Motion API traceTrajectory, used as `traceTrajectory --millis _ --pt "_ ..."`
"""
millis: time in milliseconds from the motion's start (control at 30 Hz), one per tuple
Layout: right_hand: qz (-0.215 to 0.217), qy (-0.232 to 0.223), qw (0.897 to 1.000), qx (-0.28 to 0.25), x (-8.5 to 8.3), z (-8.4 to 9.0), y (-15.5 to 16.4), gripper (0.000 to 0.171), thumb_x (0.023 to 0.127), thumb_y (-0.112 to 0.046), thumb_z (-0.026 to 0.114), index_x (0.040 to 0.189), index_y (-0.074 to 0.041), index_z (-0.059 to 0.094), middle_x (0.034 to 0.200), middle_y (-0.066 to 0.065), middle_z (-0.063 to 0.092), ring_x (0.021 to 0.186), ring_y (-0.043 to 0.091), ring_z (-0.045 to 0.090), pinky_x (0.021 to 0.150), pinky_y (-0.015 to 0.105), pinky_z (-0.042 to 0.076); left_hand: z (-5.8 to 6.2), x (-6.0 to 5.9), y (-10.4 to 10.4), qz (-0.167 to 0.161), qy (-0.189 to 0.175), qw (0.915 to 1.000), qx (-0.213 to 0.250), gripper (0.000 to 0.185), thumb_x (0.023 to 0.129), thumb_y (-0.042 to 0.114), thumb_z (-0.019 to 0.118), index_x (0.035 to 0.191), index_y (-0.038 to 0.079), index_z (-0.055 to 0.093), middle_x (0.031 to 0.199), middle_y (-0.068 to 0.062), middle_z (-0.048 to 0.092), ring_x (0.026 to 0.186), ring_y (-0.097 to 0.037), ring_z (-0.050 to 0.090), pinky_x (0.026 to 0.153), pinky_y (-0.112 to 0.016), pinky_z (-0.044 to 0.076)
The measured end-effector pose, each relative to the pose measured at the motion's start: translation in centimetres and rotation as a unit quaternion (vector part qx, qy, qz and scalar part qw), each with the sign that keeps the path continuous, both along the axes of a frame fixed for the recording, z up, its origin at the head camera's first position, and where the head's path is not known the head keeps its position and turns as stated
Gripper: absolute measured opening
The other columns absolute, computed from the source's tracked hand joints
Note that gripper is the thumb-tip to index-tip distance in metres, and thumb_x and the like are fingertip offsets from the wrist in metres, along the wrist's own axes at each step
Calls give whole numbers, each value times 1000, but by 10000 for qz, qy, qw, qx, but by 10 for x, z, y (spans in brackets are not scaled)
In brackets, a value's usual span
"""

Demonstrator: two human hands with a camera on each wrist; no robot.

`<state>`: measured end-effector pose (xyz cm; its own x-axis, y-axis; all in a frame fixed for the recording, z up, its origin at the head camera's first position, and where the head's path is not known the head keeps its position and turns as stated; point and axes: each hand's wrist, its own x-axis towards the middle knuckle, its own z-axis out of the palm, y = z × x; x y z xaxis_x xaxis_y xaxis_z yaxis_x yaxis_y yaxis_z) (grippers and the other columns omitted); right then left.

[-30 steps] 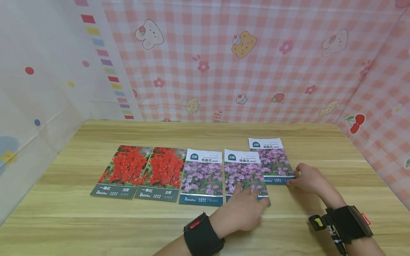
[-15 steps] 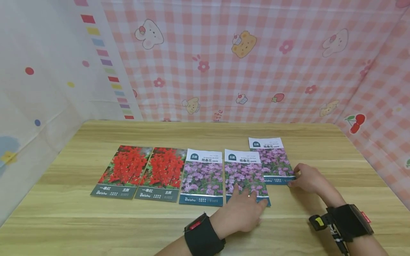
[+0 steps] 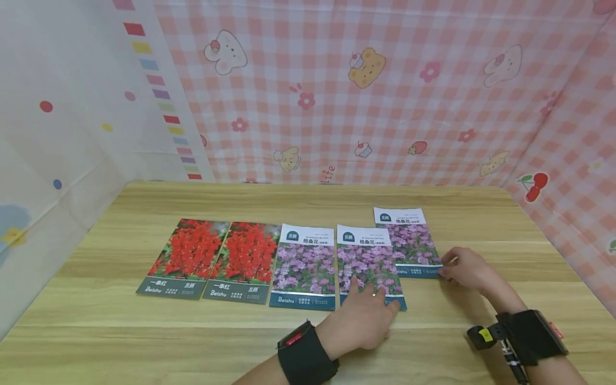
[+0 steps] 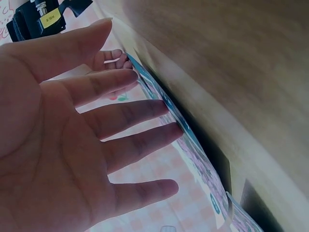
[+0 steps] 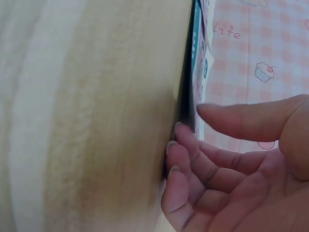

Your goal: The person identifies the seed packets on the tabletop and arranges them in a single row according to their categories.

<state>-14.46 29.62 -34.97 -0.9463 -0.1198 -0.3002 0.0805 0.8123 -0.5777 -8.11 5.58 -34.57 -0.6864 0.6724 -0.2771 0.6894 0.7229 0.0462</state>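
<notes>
Several flower seed packets lie face up on the wooden table. My left hand rests its spread fingertips on the lower part of a purple-flower packet. In the left wrist view those fingers are straight. That packet covers the left edge of another purple-flower packet, set farther back. My right hand is at this rear packet's lower right corner. In the right wrist view its edge runs between thumb and curled fingers, pinched there. A third purple-flower packet lies left of my left hand.
Two red-flower packets lie side by side at the left of the row. Behind the table hangs a pink checked cloth, with a white dotted cloth at the left. Each wrist wears a black band.
My right hand has shifted slightly right along the rear packet's lower corner, its thumb nearer the edge. The left hand barely moved, and the packets lie almost as before.
</notes>
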Motion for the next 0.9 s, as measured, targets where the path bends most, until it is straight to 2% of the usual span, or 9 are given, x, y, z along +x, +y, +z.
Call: traceTrajectory --millis 267,433,600,733,900 --pt "-165 28 9986 -500 1 1 3 22 82 6 54 97 21 50 76 11 58 66 17 55 57 30 48 -1 0 1 -25 57 10000 7 51 87 40 59 134 27 46 137 -1 43 126 -22 36 103 -52 25" --pt "-428 136 9959 -788 3 4 7 15 86 5 47 91 18 53 73 8 57 64 16 53 55 28 48 -1 0 1 9 52 10000 23 51 86 40 59 133 27 46 137 -2 42 126 -23 36 103 -53 24" --pt "-698 289 9887 -1297 6 5 13 16 89 6 41 92 20 48 70 8 60 60 14 58 55 28 52 0 1 0 33 94 9999 23 49 86 40 59 132 27 48 136 -1 44 125 -23 38 103 -53 24" --pt "-854 450 9828 -1575 11 9 22 15 89 8 38 93 21 45 70 11 63 57 14 60 56 28 54 0 1 0 53 124 9998 115 46 87 41 58 130 26 50 131 -1 48 121 -22 42 102 -53 26" --pt "-947 671 9807 -1574 21 15 35 16 92 6 36 94 20 43 73 11 63 59 13 61 58 27 54 1 0 -1 142 162 9989 420 38 88 38 58 123 23 57 119 1 56 112 -21 50 101 -52 29"
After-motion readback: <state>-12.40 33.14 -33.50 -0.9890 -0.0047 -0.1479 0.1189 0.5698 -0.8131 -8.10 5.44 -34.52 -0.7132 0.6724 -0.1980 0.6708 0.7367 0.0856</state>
